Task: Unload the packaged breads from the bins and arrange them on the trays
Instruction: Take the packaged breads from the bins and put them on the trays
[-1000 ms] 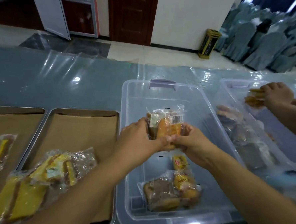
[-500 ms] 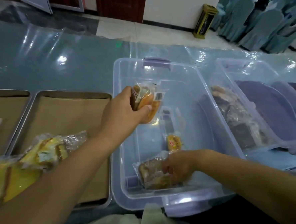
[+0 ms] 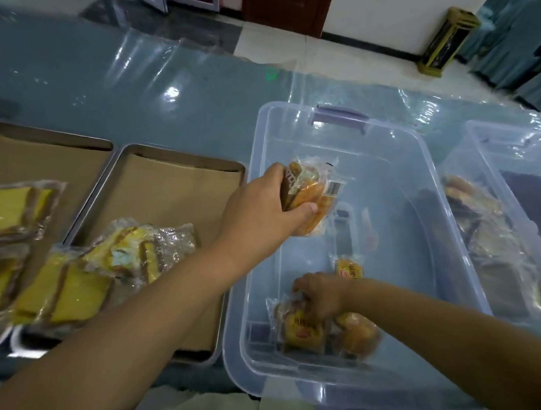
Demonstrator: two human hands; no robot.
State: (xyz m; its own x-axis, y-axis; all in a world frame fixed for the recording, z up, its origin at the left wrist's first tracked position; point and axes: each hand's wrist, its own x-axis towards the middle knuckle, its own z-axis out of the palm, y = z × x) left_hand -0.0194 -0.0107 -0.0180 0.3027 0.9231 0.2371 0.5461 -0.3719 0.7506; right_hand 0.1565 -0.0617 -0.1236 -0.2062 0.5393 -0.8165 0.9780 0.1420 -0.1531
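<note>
Thumb and curled fingers of the left hand (image 3: 263, 205) clamp a pack (image 3: 314, 192) of golden bread by one end, in the air over the left side of the bin (image 3: 404, 291), near the tray (image 3: 179, 191). The right hand (image 3: 324, 296) is low at the bin's near end, fingers curled into the bottom packs (image 3: 302, 329), which look blurred; how firm that hold is I cannot tell. The wrap looks slick and the left grip takes only one end, so the pack may slide out while crossing the rim, or its loose end may catch the bin wall. The right hand seems to gather two packs at once; one could drop back, and a hard squeeze would crush soft bread. A small pack (image 3: 349, 269) just beyond that wrist is easy to miss. On the tray, yellow cakes (image 3: 77, 280) lie heaped and overlapping at the near end, so a pack dropped there would pile up instead of lying flat; the bare brown paper farther back looks safer. A second tray (image 3: 54, 161) sits to the left, a second bin (image 3: 513, 158) with darker breads to the right. All stand on a teal cloth (image 3: 129, 86) under a shiny clear sheet, wrinkled, which might let a bin slip. Beyond are pale floor tiles, a dark door (image 3: 282, 1), a white wall, a gold stand (image 3: 446, 45) and draped chairs.
</note>
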